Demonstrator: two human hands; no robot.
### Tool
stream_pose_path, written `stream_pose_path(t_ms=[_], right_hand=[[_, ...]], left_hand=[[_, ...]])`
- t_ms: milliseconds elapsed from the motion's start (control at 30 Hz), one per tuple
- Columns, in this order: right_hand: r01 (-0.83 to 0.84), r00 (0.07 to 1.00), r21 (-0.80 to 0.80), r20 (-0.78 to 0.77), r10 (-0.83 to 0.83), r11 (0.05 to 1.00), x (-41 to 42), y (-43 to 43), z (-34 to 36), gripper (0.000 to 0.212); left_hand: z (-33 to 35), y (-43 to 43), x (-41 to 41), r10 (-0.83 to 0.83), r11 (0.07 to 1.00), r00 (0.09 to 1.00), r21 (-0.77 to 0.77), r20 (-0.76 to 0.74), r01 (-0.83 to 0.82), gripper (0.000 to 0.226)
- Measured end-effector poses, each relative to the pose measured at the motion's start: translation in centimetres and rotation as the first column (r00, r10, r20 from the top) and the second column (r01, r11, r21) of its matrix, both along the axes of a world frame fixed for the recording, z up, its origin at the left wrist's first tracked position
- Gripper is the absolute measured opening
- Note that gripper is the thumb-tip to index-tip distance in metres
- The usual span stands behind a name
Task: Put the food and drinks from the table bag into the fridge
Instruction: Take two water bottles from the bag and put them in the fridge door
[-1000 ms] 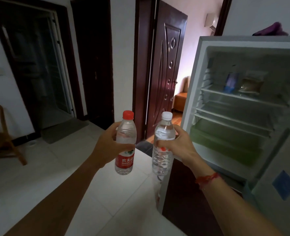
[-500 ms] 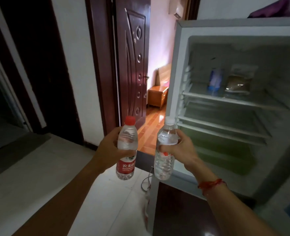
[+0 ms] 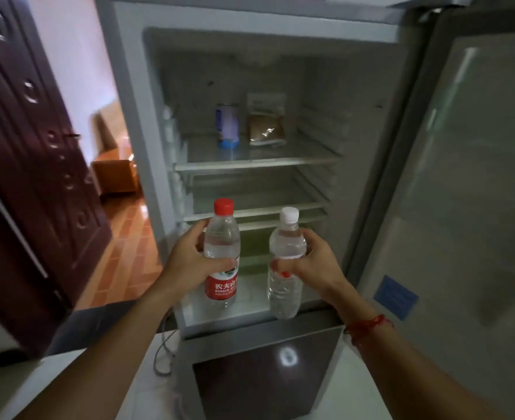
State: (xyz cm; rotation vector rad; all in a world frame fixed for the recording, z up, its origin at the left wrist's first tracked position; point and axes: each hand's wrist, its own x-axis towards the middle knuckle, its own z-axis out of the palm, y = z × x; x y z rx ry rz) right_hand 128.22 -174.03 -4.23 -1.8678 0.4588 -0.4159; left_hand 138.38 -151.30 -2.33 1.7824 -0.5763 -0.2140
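Turned from the hallway to the open fridge, the left hand grips a red-capped water bottle, the right hand a white-capped water bottle, both upright before the lower shelves; loading looks imminent.

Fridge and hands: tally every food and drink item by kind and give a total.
Water bottles: 2, the red-capped water bottle in the left hand, the white-capped water bottle in the right hand
Blue and white container: 1, on the top shelf
Packet of brown food: 1, beside it
Total: 4
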Motion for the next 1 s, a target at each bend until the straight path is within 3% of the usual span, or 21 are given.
stream_pose_path(t_ms=[233, 500, 733, 867, 1000], right_hand=[[0.337, 0.941, -0.032, -0.016, -0.337, 0.941, -3.5, -1.9, -0.3, 0.063], [0.623, 0.777, -0.071, -0.063, -0.627, 0.779, -10.6, -2.1, -0.7, 0.075], [0.753, 0.652, -0.065, -0.059, -0.756, 0.654, -16.6, -1.4, -0.6, 0.09], [0.789, 0.609, -0.053, -0.055, -0.791, 0.612, -18.8, -1.5, -0.5, 0.087], [0.799, 0.597, -0.068, -0.042, -0.801, 0.598, -19.7, -1.9, -0.5, 0.099]], left_hand=[[-0.5, -6.8, 3.2, -0.315, 0.949, 0.948, -0.012, -0.051, 0.314, 0.062], [-2.1, -13.4, 1.1, -0.549, 0.835, 0.831, -0.027, -0.085, 0.549, 0.061], [-2.5, -17.4, -3.6, -0.712, 0.701, 0.7, -0.015, -0.046, 0.713, 0.063], [-2.7, -18.9, -5.5, -0.734, 0.679, 0.679, -0.009, -0.01, 0.734, 0.067], [-2.7, -19.7, -6.9, -0.753, 0.658, 0.658, -0.017, -0.011, 0.753, 0.066]])
